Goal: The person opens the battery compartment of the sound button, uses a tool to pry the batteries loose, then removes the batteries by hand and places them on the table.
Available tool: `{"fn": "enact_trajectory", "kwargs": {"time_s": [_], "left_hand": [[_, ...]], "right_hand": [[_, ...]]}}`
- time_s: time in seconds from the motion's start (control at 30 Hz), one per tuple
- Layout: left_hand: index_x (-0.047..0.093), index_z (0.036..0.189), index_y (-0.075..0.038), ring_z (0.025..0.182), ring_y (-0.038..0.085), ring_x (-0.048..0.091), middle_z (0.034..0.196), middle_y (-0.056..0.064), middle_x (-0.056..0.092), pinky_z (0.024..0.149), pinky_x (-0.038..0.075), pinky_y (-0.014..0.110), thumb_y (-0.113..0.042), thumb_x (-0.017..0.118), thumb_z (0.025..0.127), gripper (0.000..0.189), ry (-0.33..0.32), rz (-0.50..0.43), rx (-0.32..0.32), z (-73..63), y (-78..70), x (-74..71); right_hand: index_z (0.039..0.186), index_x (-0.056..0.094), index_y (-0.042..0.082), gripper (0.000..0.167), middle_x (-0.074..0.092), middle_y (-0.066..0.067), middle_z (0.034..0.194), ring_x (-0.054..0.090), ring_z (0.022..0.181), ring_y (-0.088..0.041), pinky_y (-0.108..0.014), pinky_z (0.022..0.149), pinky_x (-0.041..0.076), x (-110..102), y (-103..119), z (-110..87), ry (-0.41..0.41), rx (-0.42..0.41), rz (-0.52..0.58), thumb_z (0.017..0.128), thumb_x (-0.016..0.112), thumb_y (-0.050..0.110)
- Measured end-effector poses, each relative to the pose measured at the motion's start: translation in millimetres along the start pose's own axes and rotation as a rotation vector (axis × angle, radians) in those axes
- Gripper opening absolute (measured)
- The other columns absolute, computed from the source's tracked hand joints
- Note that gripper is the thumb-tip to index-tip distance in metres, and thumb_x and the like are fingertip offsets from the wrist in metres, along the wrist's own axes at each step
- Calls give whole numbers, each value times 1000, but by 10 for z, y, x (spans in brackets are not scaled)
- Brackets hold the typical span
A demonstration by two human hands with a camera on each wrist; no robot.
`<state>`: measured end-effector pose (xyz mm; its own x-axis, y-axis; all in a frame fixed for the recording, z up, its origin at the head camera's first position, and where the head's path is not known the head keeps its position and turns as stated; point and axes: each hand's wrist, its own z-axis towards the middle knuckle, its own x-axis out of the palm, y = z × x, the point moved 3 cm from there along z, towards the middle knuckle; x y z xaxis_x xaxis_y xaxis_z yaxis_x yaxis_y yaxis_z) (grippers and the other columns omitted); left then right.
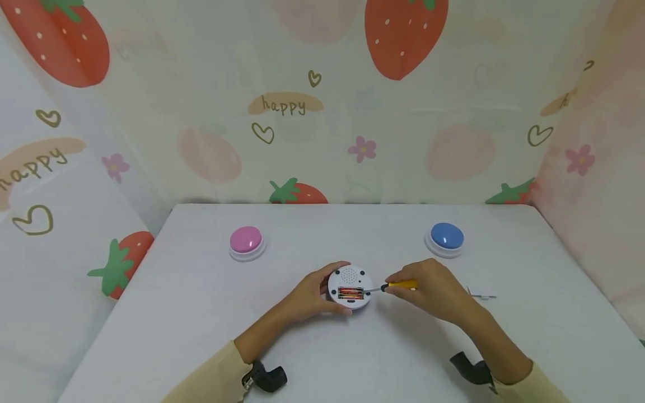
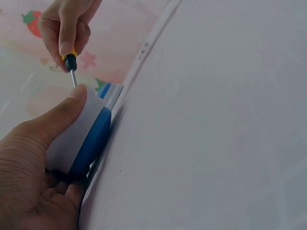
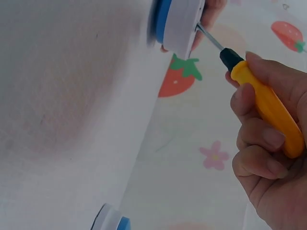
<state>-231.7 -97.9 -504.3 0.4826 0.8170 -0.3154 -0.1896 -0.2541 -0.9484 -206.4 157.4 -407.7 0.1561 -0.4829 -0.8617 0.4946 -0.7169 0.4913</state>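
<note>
A round push-button [image 1: 350, 274] lies upside down on the table, its white base up and its blue cap [image 2: 93, 141] underneath. Its battery compartment is uncovered, and two red-and-black batteries [image 1: 350, 293] show inside. My left hand [image 1: 309, 296] grips the button's rim from the left, between thumb and fingers. In my right hand [image 1: 428, 288] is a screwdriver [image 3: 268, 103] with a yellow handle and dark collar. Its metal shaft slants to the base, with the tip at the right end of the battery compartment. Whether the tip touches a battery is too small to tell.
A pink push-button [image 1: 246, 242] stands at the back left, a blue push-button [image 1: 445, 239] at the back right. Beyond my right wrist lies a small flat whitish piece [image 1: 485, 295] with dark marks. A strawberry-print curtain [image 1: 353, 112] hangs behind the table.
</note>
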Motion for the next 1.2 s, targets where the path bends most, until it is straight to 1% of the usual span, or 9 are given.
{"fn": "enact_trajectory", "kwargs": {"time_s": [0.17,0.27,0.5,0.63,0.77,0.83,0.97,1.07,1.2], "left_hand": [[42,155,-18,135,13,50,150,-4,49,111,41,25,-17,93,73,96,-1,5,-2,-6,-6,0],[42,155,-19,134,13,50,151,-3,49,111,41,25,-18,93,74,96,-1,6,3,-3,-7,-2],[43,154,-23,133,13,52,150,-3,50,109,43,25,-18,94,73,95,-3,5,3,5,1,-8],[43,154,-22,134,13,51,151,-3,49,109,43,24,-16,94,73,95,-6,2,3,0,-6,-6],[43,153,-24,134,14,51,150,-2,50,109,43,24,-17,94,73,95,-7,3,3,2,5,-15],[43,153,-23,133,14,52,150,-2,50,108,43,24,-16,94,73,95,-6,0,7,2,11,-22],[42,154,-19,133,14,52,150,-2,50,108,44,24,-15,94,72,97,13,-7,29,10,33,-14],[41,154,-17,133,15,52,150,0,50,108,44,24,-16,94,73,97,30,-9,43,14,45,6],[42,154,-18,132,14,53,148,0,52,108,44,24,-17,94,72,97,26,-3,36,17,30,8]], "right_hand": [[100,83,14,13,76,8,89,59,75,-8,-24,63,50,15,55,-2,-19,-20,0,88,81,20],[99,83,13,14,76,7,88,59,74,-7,-23,61,49,17,106,-16,-37,-18,-16,87,82,18],[101,82,10,17,76,5,87,62,74,-8,-22,61,49,26,175,-27,-49,-42,-72,87,82,18],[100,82,9,14,77,4,90,67,79,-11,-23,66,54,35,107,-8,-33,-55,-2,88,80,16],[101,82,10,13,77,3,95,70,89,-15,-27,76,59,49,11,9,-11,-15,79,89,79,16],[101,82,10,14,77,3,96,68,85,-14,-26,73,58,70,-25,27,0,3,114,91,78,18],[104,82,10,19,77,2,97,60,75,-11,-23,62,53,165,-49,63,73,10,175,94,74,24],[106,81,11,20,77,3,99,64,79,-10,-24,65,54,195,-44,71,102,11,164,96,72,27],[102,81,16,16,76,5,98,66,87,-11,-28,74,56,117,-28,55,52,25,94,93,75,27]]}}
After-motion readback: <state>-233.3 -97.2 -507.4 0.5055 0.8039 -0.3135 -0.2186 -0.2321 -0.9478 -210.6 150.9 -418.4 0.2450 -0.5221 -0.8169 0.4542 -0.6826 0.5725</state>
